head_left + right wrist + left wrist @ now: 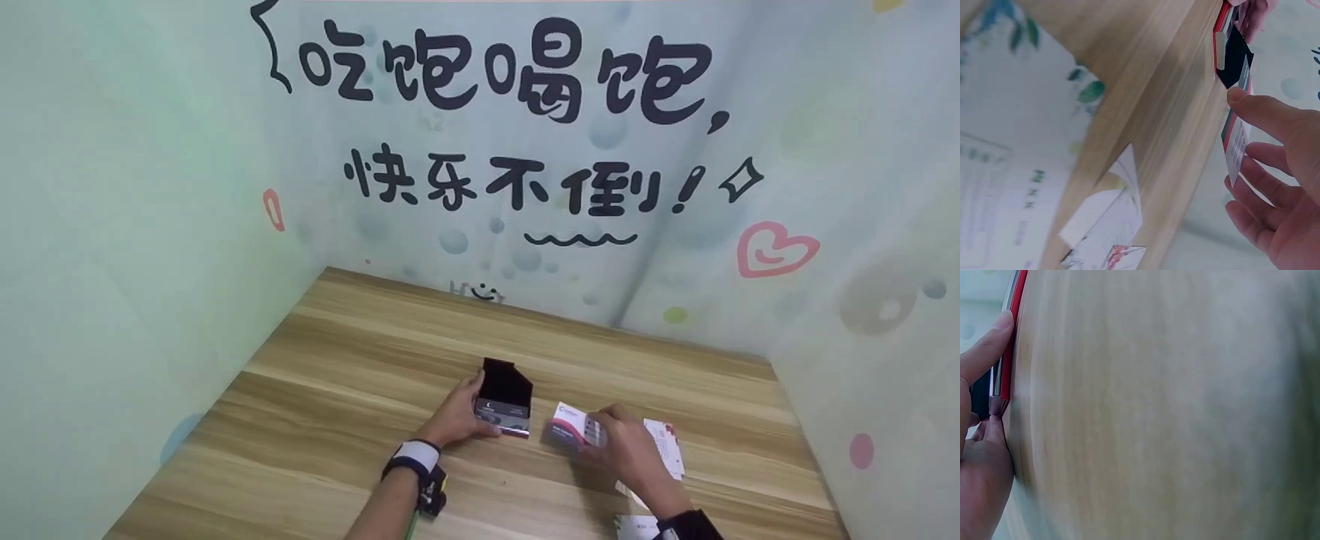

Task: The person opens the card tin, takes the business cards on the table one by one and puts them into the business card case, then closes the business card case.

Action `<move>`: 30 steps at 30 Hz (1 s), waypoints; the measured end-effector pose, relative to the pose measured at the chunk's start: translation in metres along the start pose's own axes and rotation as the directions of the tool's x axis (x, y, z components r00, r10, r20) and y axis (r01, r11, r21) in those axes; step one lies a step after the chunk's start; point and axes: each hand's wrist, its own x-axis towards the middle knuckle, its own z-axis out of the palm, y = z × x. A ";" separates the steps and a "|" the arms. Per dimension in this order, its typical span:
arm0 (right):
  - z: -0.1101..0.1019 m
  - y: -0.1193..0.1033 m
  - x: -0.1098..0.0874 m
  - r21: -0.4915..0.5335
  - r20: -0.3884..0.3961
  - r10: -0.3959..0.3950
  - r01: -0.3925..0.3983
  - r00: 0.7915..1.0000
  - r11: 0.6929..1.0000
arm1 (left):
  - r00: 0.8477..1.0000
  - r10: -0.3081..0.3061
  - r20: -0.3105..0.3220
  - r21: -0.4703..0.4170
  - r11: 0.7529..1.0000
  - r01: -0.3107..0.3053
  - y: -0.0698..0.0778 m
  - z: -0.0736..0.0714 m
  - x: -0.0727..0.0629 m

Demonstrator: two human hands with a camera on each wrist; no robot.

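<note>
My left hand (454, 416) grips a card case (504, 386) by its left side, just above the table. The case stands open, with a black inside and a grey printed lower part. Its red and silver edge (1014, 343) shows in the left wrist view, with the thumb along it. To the right of the case, my right hand (628, 446) pinches a white business card (568, 424) with a pink and dark band between thumb and fingers. The right wrist view shows this card (1237, 140) nearly edge-on near the case; whether it is one card or several, I cannot tell.
On the wooden table (360, 375), white printed cards (666, 442) lie behind and under my right forearm. Another card (636, 528) is at the front edge of view. A leaf-patterned card (1010, 112) looms close in the right wrist view. Printed walls (480, 247) enclose the table.
</note>
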 end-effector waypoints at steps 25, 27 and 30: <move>0.029 -0.026 0.059 0.008 -0.040 -0.156 0.156 0.987 0.988 | 0.999 0.044 -0.001 -0.011 0.999 -0.044 -0.001 -0.001 -0.002; 0.031 -0.027 0.063 0.005 -0.032 -0.152 0.152 0.988 0.988 | 0.999 0.042 -0.003 -0.005 0.999 -0.042 0.000 -0.001 -0.001; 0.034 -0.030 0.070 0.008 -0.018 -0.145 0.145 0.989 0.989 | 0.999 0.040 -0.006 -0.002 0.999 -0.040 0.002 -0.001 -0.001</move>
